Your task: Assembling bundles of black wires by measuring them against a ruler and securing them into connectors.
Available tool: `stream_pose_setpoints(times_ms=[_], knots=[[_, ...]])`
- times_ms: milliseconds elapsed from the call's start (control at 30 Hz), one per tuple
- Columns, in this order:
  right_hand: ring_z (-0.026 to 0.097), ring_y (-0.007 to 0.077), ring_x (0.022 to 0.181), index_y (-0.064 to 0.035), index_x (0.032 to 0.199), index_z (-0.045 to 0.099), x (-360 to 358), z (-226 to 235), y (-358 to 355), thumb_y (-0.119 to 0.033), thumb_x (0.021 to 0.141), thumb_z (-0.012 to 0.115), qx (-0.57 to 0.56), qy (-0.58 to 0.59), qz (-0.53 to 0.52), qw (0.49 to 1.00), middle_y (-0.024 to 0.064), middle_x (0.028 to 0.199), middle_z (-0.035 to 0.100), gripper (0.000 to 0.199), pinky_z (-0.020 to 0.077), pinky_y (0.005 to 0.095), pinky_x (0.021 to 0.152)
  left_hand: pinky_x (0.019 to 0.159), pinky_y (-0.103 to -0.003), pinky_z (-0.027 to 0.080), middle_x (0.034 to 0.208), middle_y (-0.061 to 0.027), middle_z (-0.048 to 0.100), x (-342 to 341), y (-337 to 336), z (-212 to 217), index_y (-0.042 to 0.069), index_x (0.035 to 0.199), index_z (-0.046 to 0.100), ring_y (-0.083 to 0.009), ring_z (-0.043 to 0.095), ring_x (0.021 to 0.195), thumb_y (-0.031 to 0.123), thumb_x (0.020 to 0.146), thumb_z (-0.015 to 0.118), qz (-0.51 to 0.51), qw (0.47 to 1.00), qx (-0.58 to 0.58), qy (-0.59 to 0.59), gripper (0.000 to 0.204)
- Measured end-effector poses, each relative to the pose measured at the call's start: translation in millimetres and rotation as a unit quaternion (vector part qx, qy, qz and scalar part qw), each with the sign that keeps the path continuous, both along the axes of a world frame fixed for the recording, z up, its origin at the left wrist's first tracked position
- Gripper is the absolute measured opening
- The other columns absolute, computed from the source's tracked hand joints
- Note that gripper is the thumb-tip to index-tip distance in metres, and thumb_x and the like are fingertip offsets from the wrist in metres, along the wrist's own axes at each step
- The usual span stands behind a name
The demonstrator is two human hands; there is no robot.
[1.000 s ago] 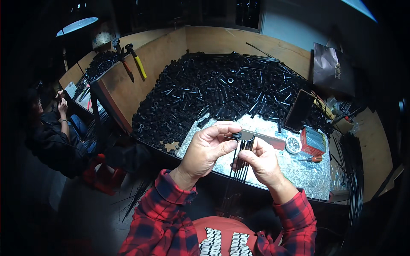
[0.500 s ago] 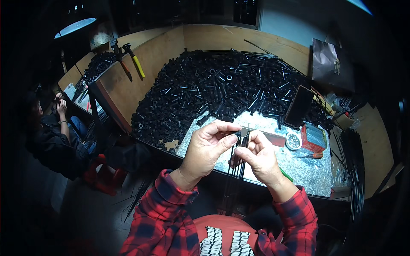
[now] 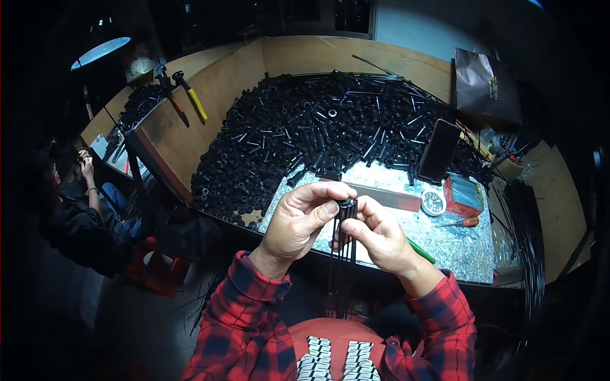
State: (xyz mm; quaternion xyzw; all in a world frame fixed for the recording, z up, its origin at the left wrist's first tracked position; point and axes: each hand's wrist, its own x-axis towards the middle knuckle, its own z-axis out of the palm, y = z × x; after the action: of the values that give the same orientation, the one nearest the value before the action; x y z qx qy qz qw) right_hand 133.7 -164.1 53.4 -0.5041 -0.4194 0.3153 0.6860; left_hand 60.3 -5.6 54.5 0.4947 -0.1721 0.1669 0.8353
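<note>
In front of my chest, both hands meet at a bundle of thin black rods (image 3: 343,251) that hangs downward. A small dark piece sits at its top; its exact shape is partly hidden by my fingers. My left hand (image 3: 294,222) pinches this top end between thumb and fingers. From the other side, my right hand (image 3: 380,244) grips the rods just below, its thumb pressed against them. Behind the hands lies a long dark flat bar (image 3: 394,197) on the speckled pale work board (image 3: 467,260).
A large heap of black tubes and rings (image 3: 298,127) fills the wooden-walled bench. To the right are a phone (image 3: 438,150), a round tub (image 3: 433,202), a red box (image 3: 462,197) and a screwdriver (image 3: 469,222). Pliers (image 3: 190,95) hang at left; beyond sits another person (image 3: 82,209).
My right hand has shifted slightly left and closer to my left hand. The fingers now sit tighter round the top of the rods. The whole view has shifted a little.
</note>
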Motion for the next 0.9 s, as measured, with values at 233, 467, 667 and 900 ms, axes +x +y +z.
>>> stream_pose_setpoints(times_ms=[233, 467, 667, 900], knots=[[0.059, 0.0127, 0.083, -0.0011, 0.104, 0.055, 12, -10, -2, -0.02, 0.091, 0.061, 0.001, 0.06, 0.099, 0.993, 0.005, 0.094, 0.06, 0.024, 0.0493, 0.0292, 0.075, 0.095, -0.033, 0.045, 0.112, -0.0131, 0.061, -2, 4, 0, 0.0, 0.107, 0.061, -0.0196, 0.057, 0.105, 0.002, 0.089, 0.057, -0.062, 0.997, 0.009, -0.036, 0.019], [0.059, 0.0122, 0.082, -0.0014, 0.109, 0.058, 20, -15, 0, -0.035, 0.082, 0.07, -0.024, 0.091, 0.139, 0.986, 0.0017, 0.092, 0.061, 0.045, 0.0494, 0.0282, 0.072, 0.101, -0.039, 0.039, 0.138, -0.0194, 0.037, -2, 2, 7, 0.002, 0.111, 0.061, -0.0249, 0.047, 0.122, 0.016, 0.087, 0.065, -0.056, 0.997, 0.044, -0.03, 0.028], [0.06, 0.0136, 0.074, -0.0002, 0.101, 0.061, 16, -8, -2, -0.041, 0.08, 0.07, -0.046, 0.038, 0.178, 0.982, 0.0034, 0.089, 0.061, 0.047, 0.0508, 0.0284, 0.066, 0.098, -0.041, 0.042, 0.131, -0.021, 0.045, 5, 15, 5, -0.001, 0.107, 0.064, -0.0277, 0.052, 0.115, 0.014, 0.084, 0.068, -0.183, 0.98, 0.07, -0.03, 0.028], [0.061, 0.0141, 0.075, -0.001, 0.087, 0.062, 8, -4, -5, -0.017, 0.085, 0.067, -0.019, 0.058, 0.028, 0.998, 0.0057, 0.085, 0.063, 0.017, 0.0519, 0.0296, 0.069, 0.086, -0.027, 0.048, 0.119, -0.0128, 0.057, 5, 5, 11, -0.002, 0.123, 0.049, -0.0156, 0.059, 0.1, 0.015, 0.085, 0.068, -0.049, 0.997, 0.026, 0.058, 0.047]])
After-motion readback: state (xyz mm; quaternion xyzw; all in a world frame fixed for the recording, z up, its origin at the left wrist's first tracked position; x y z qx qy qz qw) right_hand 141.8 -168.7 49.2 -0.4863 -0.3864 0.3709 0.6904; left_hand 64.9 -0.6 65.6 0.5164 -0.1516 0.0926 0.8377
